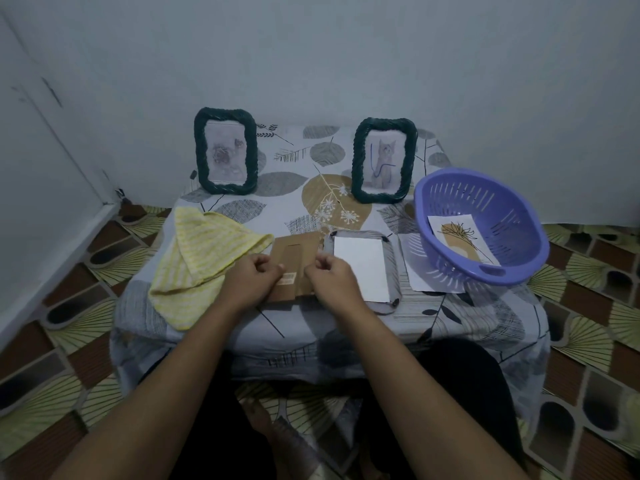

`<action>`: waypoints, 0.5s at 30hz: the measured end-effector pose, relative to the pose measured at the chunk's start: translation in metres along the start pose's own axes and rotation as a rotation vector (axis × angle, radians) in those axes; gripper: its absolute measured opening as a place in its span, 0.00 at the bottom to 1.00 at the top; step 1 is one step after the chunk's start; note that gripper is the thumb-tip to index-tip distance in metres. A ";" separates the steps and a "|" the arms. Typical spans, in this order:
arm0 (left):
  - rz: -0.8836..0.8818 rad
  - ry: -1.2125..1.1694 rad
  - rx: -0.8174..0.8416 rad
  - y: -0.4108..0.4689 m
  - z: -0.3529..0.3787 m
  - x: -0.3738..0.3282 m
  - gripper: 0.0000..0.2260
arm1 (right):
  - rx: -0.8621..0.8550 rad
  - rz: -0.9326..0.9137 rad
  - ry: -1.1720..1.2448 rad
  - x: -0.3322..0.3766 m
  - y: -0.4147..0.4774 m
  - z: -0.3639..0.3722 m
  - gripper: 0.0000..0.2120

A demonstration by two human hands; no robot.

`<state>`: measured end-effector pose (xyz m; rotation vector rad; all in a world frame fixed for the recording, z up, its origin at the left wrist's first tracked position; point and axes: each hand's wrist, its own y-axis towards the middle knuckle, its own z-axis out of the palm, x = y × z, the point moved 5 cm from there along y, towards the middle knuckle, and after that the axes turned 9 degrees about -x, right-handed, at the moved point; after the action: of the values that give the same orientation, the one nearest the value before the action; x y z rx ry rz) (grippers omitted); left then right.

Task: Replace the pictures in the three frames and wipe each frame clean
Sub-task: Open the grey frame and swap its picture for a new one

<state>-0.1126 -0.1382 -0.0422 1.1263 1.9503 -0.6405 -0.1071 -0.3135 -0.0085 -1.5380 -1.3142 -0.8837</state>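
Forearms come in from the bottom edge, both hands out over the near side of the bench (346, 327), which is draped in a leaf-print cover and stands on a tiled floor (69, 341).

Biggest thing up there is the purple basket (450, 197), far right. A leaf drawing (460, 240) lies inside it, and a white paper (420, 275) pokes out from under its near-left side.

Over on the left, a yellow striped cloth (204, 258) lies crumpled, its corner reaching toward the middle.

At the back, two dark rope-edged frames stand upright and well apart. The left frame (200, 154) shows a faint floral picture, the right frame (358, 161) a cat.

Now the third frame (393, 268): it lies flat, front down, just right of centre, with a white sheet (360, 268) resting in its open back.

Right beside it, touching its left edge, sits the brown backing board (294, 254), a barcode sticker (288, 278) near its front edge. Both hands are on this board. The left hand (250, 278) has its fingers curled, gripping the left side. The right hand (333, 276) is curled too, fingertips pinching the board's right edge.
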 end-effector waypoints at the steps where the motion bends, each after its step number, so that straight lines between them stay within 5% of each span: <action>1: 0.016 0.056 -0.011 0.002 -0.006 0.001 0.18 | 0.032 0.017 0.000 0.001 -0.003 0.007 0.11; 4: 0.074 0.143 -0.076 0.005 -0.021 0.001 0.20 | 0.092 0.068 0.045 0.002 -0.009 0.022 0.07; 11: 0.165 0.193 -0.093 0.001 -0.023 0.000 0.23 | 0.097 0.092 -0.043 -0.001 -0.011 0.046 0.31; 15: 0.160 0.225 -0.079 -0.003 -0.013 0.006 0.28 | 0.125 0.119 -0.150 -0.001 -0.016 0.041 0.32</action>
<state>-0.1216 -0.1270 -0.0392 1.3365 2.0267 -0.3608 -0.1242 -0.2744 -0.0204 -1.5901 -1.3429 -0.6097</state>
